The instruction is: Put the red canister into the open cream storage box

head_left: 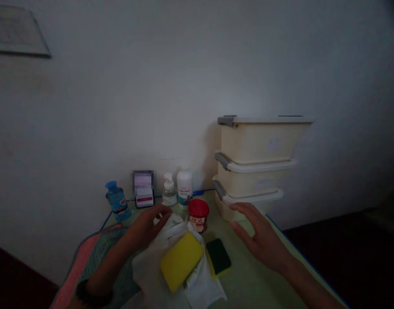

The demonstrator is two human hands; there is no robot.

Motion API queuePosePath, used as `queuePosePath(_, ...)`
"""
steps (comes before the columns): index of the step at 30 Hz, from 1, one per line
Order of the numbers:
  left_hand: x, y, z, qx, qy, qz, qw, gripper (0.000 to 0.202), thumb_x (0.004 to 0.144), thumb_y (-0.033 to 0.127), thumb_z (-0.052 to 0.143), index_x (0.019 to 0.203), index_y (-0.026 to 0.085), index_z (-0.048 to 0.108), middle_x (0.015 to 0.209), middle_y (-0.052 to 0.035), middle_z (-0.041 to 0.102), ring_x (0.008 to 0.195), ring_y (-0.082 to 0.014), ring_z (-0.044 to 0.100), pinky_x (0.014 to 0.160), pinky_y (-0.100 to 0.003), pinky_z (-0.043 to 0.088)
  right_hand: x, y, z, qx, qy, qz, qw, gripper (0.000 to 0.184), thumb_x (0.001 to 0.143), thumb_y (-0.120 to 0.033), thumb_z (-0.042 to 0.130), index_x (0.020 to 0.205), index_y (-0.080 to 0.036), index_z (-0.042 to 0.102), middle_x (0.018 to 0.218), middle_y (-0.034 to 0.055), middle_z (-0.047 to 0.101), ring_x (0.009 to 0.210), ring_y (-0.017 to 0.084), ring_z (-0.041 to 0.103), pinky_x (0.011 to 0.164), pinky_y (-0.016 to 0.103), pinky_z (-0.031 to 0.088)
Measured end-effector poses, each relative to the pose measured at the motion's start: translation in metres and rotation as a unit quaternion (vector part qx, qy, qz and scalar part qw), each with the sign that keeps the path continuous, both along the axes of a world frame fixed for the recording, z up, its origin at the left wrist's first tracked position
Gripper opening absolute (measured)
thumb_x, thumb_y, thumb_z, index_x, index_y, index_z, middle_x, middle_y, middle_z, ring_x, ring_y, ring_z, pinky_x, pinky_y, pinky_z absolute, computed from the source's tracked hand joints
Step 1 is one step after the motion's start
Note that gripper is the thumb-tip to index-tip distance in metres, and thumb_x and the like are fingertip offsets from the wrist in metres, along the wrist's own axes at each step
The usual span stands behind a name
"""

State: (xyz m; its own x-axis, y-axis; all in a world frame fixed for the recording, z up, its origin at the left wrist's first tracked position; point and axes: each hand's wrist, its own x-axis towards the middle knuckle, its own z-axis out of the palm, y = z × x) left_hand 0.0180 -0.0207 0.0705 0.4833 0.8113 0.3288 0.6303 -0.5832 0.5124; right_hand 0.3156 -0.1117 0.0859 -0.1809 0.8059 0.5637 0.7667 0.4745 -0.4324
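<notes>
My left hand (151,225) is curled, with thumb and fingertips close together at the upper edge of a crumpled white sheet (151,264), cloth or paper. Whether anything is pinched there I cannot make out. Open and holding nothing, my right hand (258,234) hovers over the right side of the table, thumb and fingers apart. On the white sheet rests a yellow sponge (181,261). A second sponge (218,256), dark green on top and yellow below, lies beside it. Behind them is a tub with a red lid (198,208), between my two hands.
Along the wall stand a blue bottle (117,201), a phone (144,189), a clear pump bottle (169,195) and a white bottle (184,186). Three cream storage boxes (258,141) are stacked at the back right. A pink and teal towel (96,253) covers the table's left side.
</notes>
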Motion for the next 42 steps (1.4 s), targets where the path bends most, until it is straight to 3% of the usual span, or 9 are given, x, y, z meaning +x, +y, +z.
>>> queuePosePath(4,0.048,0.001,0.062,0.053,-0.057,-0.048,0.996,0.034,0.087,0.034,0.043,0.116,0.019,0.046,0.088,-0.0032,0.064,0.071,-0.0146,0.059,0.066,-0.027,0.049,0.023,0.008,0.067,0.092,0.020,-0.047,0.994,0.030,0.086,-0.028,0.051,0.115,-0.021,0.048,0.105,0.0088,0.060,0.095,0.021,0.057,0.084,0.039,0.048)
queuePosePath(8,0.110,0.014,0.121,0.083,-0.107,-0.074,0.988,0.049,0.083,0.041,0.046,0.124,0.015,0.040,0.107,-0.0108,0.059,0.084,-0.0186,0.059,0.071,-0.032,0.050,0.059,0.018,0.115,0.198,0.030,-0.098,0.975,0.030,0.084,-0.028,0.052,0.113,-0.020,0.050,0.095,0.0067,0.061,0.085,0.019,0.057,0.079,0.038,0.048)
queuePosePath(12,0.164,0.033,0.166,-0.003,-0.202,-0.024,0.979,0.070,0.083,0.049,0.044,0.137,0.007,0.025,0.132,-0.0208,0.044,0.119,-0.0284,0.046,0.099,-0.044,0.036,0.109,0.036,0.153,0.262,0.106,-0.223,0.933,0.046,0.079,-0.036,0.055,0.119,-0.018,0.043,0.098,0.0088,0.053,0.078,0.020,0.053,0.073,0.039,0.047)
queuePosePath(14,0.184,0.043,0.180,-0.078,-0.302,0.010,0.950,0.075,0.083,0.051,0.046,0.140,0.010,0.019,0.140,-0.0178,0.037,0.129,-0.0286,0.035,0.106,-0.042,0.025,0.134,0.051,0.169,0.227,0.197,-0.282,0.911,0.053,0.076,-0.040,0.058,0.121,-0.017,0.041,0.108,0.0123,0.048,0.089,0.022,0.051,0.082,0.042,0.044)
queuePosePath(17,0.203,0.058,0.188,-0.116,-0.340,0.023,0.933,0.074,0.084,0.061,0.034,0.140,0.014,0.018,0.145,-0.0144,0.032,0.132,-0.0294,0.032,0.104,-0.044,0.029,0.164,0.076,0.186,0.119,0.312,-0.306,0.892,0.046,0.079,-0.050,0.048,0.112,-0.018,0.046,0.106,0.0146,0.049,0.094,0.027,0.051,0.078,0.044,0.044)
queuePosePath(23,0.215,0.072,0.182,-0.157,-0.397,-0.044,0.903,0.062,0.084,0.065,0.022,0.117,0.022,0.052,0.129,-0.0057,0.053,0.122,-0.0254,0.046,0.099,-0.037,0.036,0.174,0.107,0.195,-0.019,0.399,-0.228,0.888,0.047,0.081,-0.060,0.031,0.070,-0.020,0.054,0.067,0.0087,0.056,0.062,0.023,0.056,0.058,0.039,0.048)
queuePosePath(31,0.210,0.066,0.181,-0.189,-0.541,-0.154,0.805,0.041,0.082,0.054,0.042,0.098,0.022,0.061,0.118,-0.0014,0.062,0.123,-0.0228,0.044,0.101,-0.032,0.034,0.139,0.109,0.202,0.031,0.433,-0.143,0.890,0.021,0.072,-0.041,0.053,0.075,-0.021,0.061,0.082,0.0021,0.066,0.080,0.019,0.059,0.065,0.027,0.047)
queuePosePath(38,0.180,0.044,0.222,-0.135,-0.629,-0.214,0.735,0.039,0.087,0.047,0.037,0.098,0.018,0.060,0.107,-0.0031,0.066,0.115,-0.0226,0.051,0.099,-0.034,0.037,0.104,0.076,0.227,0.085,0.428,-0.034,0.899,0.039,0.081,-0.053,0.043,0.095,-0.024,0.064,0.102,0.0017,0.067,0.100,0.021,0.057,0.075,0.032,0.049)
queuePosePath(42,0.135,0.013,0.224,-0.114,-0.668,-0.205,0.706,0.032,0.084,0.040,0.040,0.094,0.016,0.059,0.100,-0.0049,0.066,0.105,-0.0222,0.058,0.092,-0.031,0.043,0.069,0.052,0.221,0.071,0.382,0.041,0.920,0.051,0.086,-0.059,0.029,0.100,-0.023,0.063,0.107,0.0041,0.066,0.105,0.025,0.056,0.077,0.036,0.049)
